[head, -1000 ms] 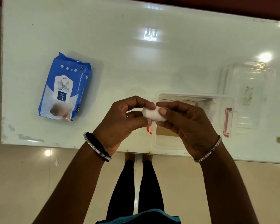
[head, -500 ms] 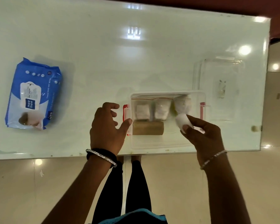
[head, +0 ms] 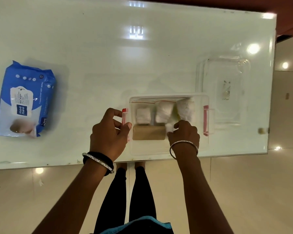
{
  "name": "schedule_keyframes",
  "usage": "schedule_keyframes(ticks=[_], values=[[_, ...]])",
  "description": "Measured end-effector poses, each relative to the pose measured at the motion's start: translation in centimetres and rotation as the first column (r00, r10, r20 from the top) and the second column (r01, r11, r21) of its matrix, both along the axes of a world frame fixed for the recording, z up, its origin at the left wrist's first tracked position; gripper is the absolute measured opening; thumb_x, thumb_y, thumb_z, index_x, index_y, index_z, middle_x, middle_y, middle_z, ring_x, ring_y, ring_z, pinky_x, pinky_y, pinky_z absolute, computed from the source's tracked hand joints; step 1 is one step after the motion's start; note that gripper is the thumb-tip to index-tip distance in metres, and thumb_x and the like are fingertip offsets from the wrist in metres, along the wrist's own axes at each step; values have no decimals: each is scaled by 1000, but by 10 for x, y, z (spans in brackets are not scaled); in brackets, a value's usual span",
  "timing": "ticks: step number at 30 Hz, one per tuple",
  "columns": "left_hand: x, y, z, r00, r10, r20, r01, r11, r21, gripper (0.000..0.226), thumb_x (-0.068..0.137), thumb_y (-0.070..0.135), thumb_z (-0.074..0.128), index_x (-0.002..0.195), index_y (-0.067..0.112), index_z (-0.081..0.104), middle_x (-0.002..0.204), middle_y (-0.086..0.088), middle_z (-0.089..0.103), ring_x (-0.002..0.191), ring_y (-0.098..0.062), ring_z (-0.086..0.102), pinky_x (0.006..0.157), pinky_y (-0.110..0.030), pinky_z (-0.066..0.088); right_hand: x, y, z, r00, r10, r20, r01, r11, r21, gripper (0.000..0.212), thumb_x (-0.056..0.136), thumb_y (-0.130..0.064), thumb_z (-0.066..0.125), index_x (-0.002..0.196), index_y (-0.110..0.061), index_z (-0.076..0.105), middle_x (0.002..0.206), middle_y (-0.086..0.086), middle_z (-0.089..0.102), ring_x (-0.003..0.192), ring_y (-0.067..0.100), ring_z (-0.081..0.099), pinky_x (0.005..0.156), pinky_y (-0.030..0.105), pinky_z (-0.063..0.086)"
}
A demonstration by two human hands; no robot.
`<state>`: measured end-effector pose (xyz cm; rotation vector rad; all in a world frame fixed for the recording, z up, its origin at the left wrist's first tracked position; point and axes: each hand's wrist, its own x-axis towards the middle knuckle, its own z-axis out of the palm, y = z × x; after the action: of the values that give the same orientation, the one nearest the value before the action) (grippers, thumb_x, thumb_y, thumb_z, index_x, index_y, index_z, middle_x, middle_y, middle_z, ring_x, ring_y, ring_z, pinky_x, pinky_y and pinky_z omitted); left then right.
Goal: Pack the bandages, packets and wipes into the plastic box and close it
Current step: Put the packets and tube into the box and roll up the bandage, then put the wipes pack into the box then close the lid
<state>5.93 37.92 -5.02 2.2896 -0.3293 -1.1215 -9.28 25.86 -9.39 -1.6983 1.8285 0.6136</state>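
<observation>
Presently the white bandage roll (head: 169,128) is pinched in the fingertips of the right hand (head: 184,135), inside the plastic box (head: 167,97), just right of the brown roll (head: 149,132). I judge it light, soft and crushable; a gentle hold across its sides suffices. Fingers hide its axis, so I cannot tell it; the box's long axis runs left-right. The left hand (head: 109,135) curls round the box's left end by the red latch (head: 124,115). Outward, the wipes pack (head: 24,100) lies far left, the lid (head: 227,88) right.

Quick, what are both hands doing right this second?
The left hand grips the plastic box at its left end.
The right hand pinches a small white bandage roll inside the box.
</observation>
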Motion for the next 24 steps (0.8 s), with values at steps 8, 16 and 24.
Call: schedule_keyframes(ticks=[8, 16, 24], values=[[6, 11, -2, 993, 90, -75, -95, 994, -60, 23, 84, 30, 71, 103, 20, 62, 78, 1, 71, 66, -16, 73, 68, -43, 61, 0, -12, 6, 1000, -9, -12, 8, 1000, -24, 29, 78, -23, 79, 105, -17, 71, 111, 9, 70, 108, 31, 63, 78, 28, 42], [31, 59, -5, 918, 395, 28, -390, 914, -111, 5, 89, 21, 64, 87, 20, 68, 79, 6, 70, 75, -17, 71, 76, -46, 60, 52, 3, 65, 847, 218, 485, -52, 942, -332, 7, 81, -14, 72, 79, -20, 71, 71, -11, 69, 68, 8, 68, 66, 20, 49], [89, 128, -6, 687, 726, 29, -700, 672, -240, 11, 86, 6, 66, 90, 16, 69, 76, -3, 70, 68, -23, 70, 74, -39, 60, 191, 62, 54, 601, 337, 725, -311, 934, -177, 5, 85, -17, 69, 86, -18, 74, 75, -8, 74, 71, 8, 71, 71, 23, 56]])
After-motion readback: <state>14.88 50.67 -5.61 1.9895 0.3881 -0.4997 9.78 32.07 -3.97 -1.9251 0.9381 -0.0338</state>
